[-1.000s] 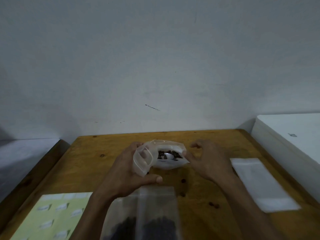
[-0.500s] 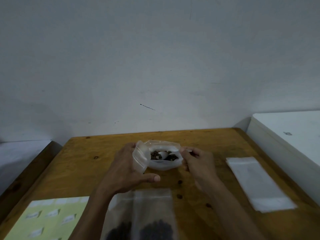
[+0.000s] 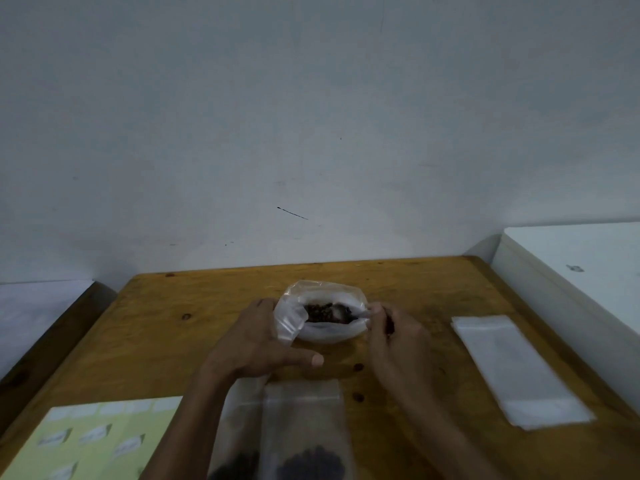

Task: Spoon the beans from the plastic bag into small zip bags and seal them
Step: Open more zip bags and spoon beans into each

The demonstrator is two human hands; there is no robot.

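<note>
A clear plastic bag [image 3: 329,332] stands open at the table's middle, with dark beans [image 3: 320,312] and a pale spoon [image 3: 341,310] inside it. My left hand [image 3: 258,346] grips the bag's left side, thumb stretched out in front of it. My right hand [image 3: 396,337] is at the bag's right rim with its fingers curled around a few dark beans. Two small zip bags [image 3: 304,424] lie near the front edge, each with beans in its bottom; my left forearm partly covers the left one.
A stack of empty white zip bags [image 3: 516,370] lies to the right. Two loose beans [image 3: 358,367] sit on the wooden table [image 3: 173,341] between the hands. A yellow label sheet [image 3: 90,441] is at front left, a white box [image 3: 585,271] at far right.
My right hand was spread over the table, then closed on loose beans beside the bag and moved up to its right rim. The left hand has kept hold of the bag.
</note>
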